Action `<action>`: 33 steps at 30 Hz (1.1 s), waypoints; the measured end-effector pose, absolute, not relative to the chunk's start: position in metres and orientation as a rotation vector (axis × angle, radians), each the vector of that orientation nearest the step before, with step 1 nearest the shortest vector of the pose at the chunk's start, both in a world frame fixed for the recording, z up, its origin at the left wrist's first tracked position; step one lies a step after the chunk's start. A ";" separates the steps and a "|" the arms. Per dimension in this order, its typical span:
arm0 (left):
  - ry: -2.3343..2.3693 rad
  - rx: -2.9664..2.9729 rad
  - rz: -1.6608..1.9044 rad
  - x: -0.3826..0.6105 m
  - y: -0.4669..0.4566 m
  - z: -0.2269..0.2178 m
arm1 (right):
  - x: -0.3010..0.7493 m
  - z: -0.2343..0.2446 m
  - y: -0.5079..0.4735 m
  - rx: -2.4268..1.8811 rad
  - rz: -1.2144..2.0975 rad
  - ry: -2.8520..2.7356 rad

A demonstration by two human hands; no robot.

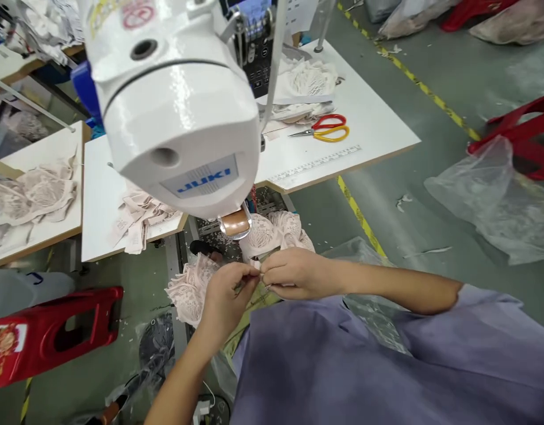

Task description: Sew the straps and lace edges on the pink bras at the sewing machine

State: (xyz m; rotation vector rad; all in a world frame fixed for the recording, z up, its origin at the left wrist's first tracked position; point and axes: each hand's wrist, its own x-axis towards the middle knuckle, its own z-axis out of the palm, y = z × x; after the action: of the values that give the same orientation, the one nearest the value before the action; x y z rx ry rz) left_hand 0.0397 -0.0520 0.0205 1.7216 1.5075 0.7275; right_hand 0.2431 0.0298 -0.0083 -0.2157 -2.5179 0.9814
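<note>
Left hand (228,290) and right hand (301,273) pinch a pale strip (255,264), seemingly mid-work.
Lace cups (260,236), already shaped, lie just beyond the grip; loose fabric pieces (141,215) lie farther left.

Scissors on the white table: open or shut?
Shut, or very nearly: the scissors' blades lie together, tapering to one point, with the red handle close beside the yellow handle.
</note>
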 end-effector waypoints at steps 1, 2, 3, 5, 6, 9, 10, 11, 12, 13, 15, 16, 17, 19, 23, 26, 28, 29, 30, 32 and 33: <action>1.517 1.716 0.680 0.039 -0.050 0.020 | 0.242 -0.011 0.027 -0.226 0.897 -2.534; 1.530 1.712 0.630 0.040 -0.048 0.019 | 0.241 -0.015 0.024 -0.259 0.827 -2.544; 1.540 1.704 0.584 0.040 -0.046 0.017 | 0.240 -0.019 0.021 -0.309 0.780 -2.542; 1.555 1.672 0.540 0.043 -0.041 0.009 | 0.237 -0.027 0.017 -0.426 0.799 -2.496; 1.564 1.638 0.564 0.046 -0.039 0.004 | 0.236 -0.030 0.016 -0.482 0.865 -2.444; 1.508 1.335 0.826 0.059 -0.038 -0.013 | 0.232 -0.031 0.014 -0.612 1.139 -2.191; 1.469 1.185 0.946 0.064 -0.039 -0.018 | 0.232 -0.029 0.014 -0.633 1.206 -2.106; 1.432 1.052 1.054 0.070 -0.041 -0.021 | 0.232 -0.026 0.014 -0.639 1.246 -2.037; 1.412 0.962 1.140 0.074 -0.043 -0.022 | 0.232 -0.024 0.015 -0.637 1.263 -1.995; 1.419 0.934 1.201 0.077 -0.045 -0.023 | 0.232 -0.021 0.015 -0.629 1.267 -1.979; 1.490 1.050 1.242 0.079 -0.048 -0.021 | 0.234 -0.017 0.016 -0.620 1.247 -1.994; 1.534 1.162 1.234 0.078 -0.048 -0.020 | 0.235 -0.016 0.017 -0.624 1.231 -2.014; 1.575 1.285 1.228 0.076 -0.048 -0.019 | 0.235 -0.016 0.017 -0.630 1.216 -2.033; 1.638 1.518 1.236 0.071 -0.047 -0.020 | 0.236 -0.015 0.018 -0.633 1.208 -2.055; 1.679 1.750 1.289 0.064 -0.044 -0.026 | 0.233 -0.015 0.020 -0.625 1.236 -2.021; 1.616 1.777 1.280 0.062 -0.043 -0.025 | 0.231 -0.016 0.022 -0.659 1.270 -1.954; 1.586 1.777 1.250 0.061 -0.042 -0.022 | 0.232 -0.016 0.024 -0.717 1.305 -1.934; 1.600 1.776 1.234 0.061 -0.042 -0.019 | 0.234 -0.015 0.026 -0.750 1.324 -1.943; 1.631 1.774 1.221 0.060 -0.042 -0.017 | 0.235 -0.014 0.029 -0.784 1.331 -1.963; 1.710 1.800 1.190 0.059 -0.041 -0.012 | 0.239 -0.010 0.036 -0.856 1.270 -2.022; 1.732 1.842 1.170 0.059 -0.042 -0.009 | 0.241 -0.008 0.040 -0.883 1.212 -2.056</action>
State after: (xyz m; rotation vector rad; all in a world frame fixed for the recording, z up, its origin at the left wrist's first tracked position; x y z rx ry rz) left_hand 0.0585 -0.0416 -0.0087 1.8423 1.7320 1.1697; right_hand 0.2413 0.0404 -0.0076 -0.8830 -2.0560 1.2116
